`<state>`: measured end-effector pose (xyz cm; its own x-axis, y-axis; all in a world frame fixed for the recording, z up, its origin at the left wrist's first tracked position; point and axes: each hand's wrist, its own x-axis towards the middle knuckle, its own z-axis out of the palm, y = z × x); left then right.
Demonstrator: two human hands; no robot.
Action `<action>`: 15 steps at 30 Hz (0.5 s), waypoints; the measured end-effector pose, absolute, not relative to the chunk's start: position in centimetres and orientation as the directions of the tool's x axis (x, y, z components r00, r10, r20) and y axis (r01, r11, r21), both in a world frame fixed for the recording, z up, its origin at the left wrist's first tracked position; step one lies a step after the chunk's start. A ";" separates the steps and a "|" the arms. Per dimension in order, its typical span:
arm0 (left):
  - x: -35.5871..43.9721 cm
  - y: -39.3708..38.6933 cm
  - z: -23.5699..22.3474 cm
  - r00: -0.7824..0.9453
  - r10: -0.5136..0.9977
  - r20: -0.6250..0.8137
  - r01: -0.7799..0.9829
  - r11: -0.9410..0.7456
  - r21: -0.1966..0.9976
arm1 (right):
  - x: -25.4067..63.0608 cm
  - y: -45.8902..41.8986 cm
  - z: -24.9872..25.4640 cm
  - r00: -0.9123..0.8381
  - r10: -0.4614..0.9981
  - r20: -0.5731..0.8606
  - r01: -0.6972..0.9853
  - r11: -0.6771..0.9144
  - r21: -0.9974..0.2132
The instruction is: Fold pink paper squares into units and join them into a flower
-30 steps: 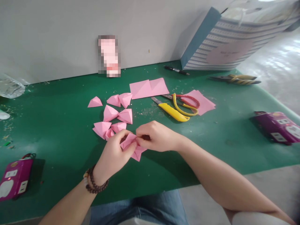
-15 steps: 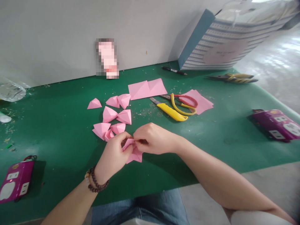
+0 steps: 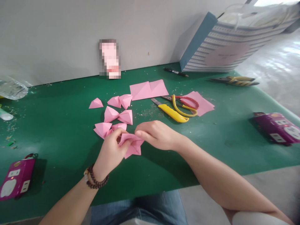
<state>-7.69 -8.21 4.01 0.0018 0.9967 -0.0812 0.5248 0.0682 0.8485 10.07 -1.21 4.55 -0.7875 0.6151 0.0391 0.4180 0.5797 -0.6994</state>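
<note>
Folded pink paper (image 3: 134,148): over the near part of the table (image 3: 65,125), with several creases and pointed corners showing.
Left hand (image 3: 113,148): gripping the paper, thumb on the near face and fingers behind; too hard a squeeze could crush the folds or add a stray crease.
Right hand (image 3: 160,135): fingers curled in at the paper's upper right corner; whether they pinch it I cannot tell. A sharp tug here might tear the corner or skew the fold.
Pink folded pieces (image 3: 111,114): loosely in rows just beyond the left hand, the nearest partly hidden by it; a knuckle could nudge or flatten them.
Yellow cutter (image 3: 173,113): beyond the right hand, metal blade exposed, so a careless reach might mean a nick.
Scissors (image 3: 198,102): beside the cutter, handles overlapping the pink sheets (image 3: 206,105); dragging a sheet out could snag or scuff it.
</note>
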 end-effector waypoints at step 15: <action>-7.6 -8.6 4.5 0.040 0.999 0.032 0.517 -0.048 0.855 | 9.4 -2.2 4.5 -0.675 0.737 -0.046 0.521 0.431 -0.737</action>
